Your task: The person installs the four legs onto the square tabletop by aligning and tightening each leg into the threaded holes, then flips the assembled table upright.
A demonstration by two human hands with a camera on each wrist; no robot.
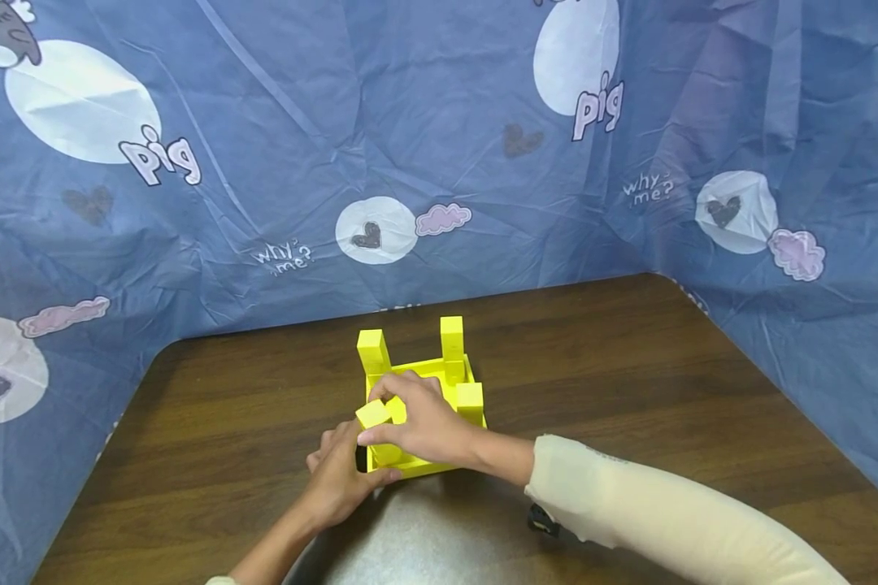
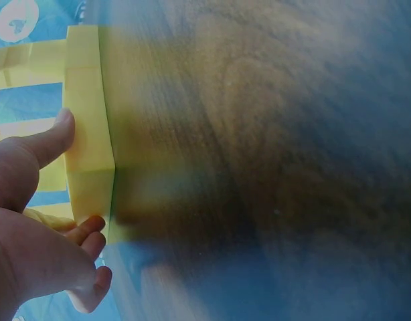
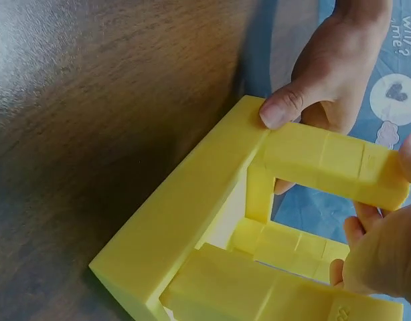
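Note:
A yellow square frame (image 1: 428, 469) with upright legs at its corners, like a small upturned table, stands in the head view. My left hand (image 1: 336, 483) holds its near left corner; in the left wrist view the thumb of that left hand (image 2: 38, 251) lies along the side wall. The near left leg (image 3: 326, 160) has seams across it. At its top end, my right hand (image 1: 432, 422) pinches it between thumb and fingers. The far left leg (image 1: 372, 351), far right leg (image 1: 451, 337) and near right leg (image 1: 470, 400) are untouched.
Dark wood-grain table (image 1: 629, 390) surrounds the frame, with a bright reflection near its front edge. A blue printed cloth (image 1: 300, 162) hangs behind and along the sides. A small black object (image 1: 543, 520) shows beneath the right sleeve (image 1: 629, 496).

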